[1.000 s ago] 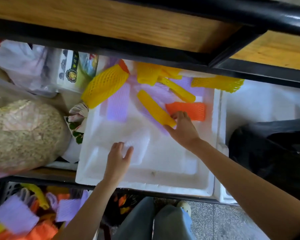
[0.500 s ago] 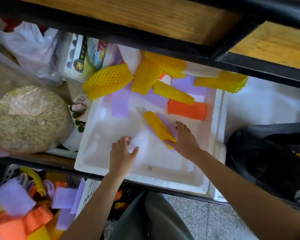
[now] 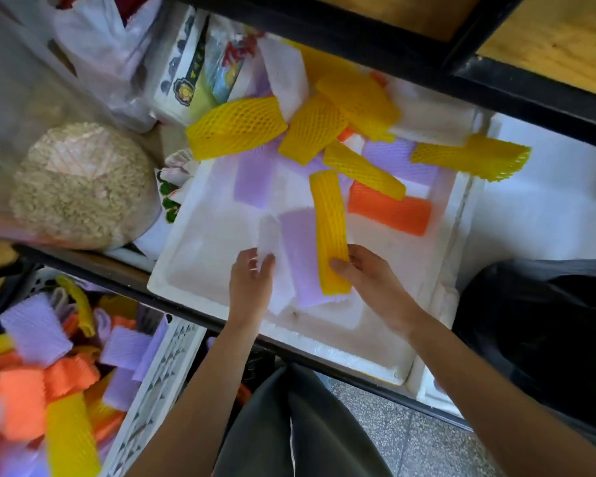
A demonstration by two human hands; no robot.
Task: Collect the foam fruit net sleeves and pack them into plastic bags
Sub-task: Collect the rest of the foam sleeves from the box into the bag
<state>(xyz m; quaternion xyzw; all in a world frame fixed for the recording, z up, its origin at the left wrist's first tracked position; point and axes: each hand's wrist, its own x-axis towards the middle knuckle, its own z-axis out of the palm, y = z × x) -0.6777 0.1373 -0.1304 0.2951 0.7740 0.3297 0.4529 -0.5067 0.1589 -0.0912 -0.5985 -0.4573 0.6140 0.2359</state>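
A white foam tray [image 3: 203, 270] on the shelf holds yellow, purple, orange and white net sleeves. My right hand [image 3: 369, 277] pinches the near end of a long yellow sleeve [image 3: 329, 228], which lies over a purple sleeve [image 3: 300, 256]. My left hand [image 3: 252, 284] grips a white sleeve [image 3: 272, 235] right beside the purple one. Further back lie an orange sleeve [image 3: 389, 208], a second purple sleeve [image 3: 253, 180] and several yellow sleeves [image 3: 234, 127].
A white slatted crate [image 3: 159, 380] at lower left is full of mixed sleeves. A clear bag of grain [image 3: 80, 187] sits left of the tray, a black plastic bag [image 3: 537, 325] to its right. A black shelf frame [image 3: 375, 39] runs overhead.
Both hands pulled back toward the tray's near edge. The right hand dragged the yellow sleeve and the purple one under it nearer; the left took hold of the white sleeve.
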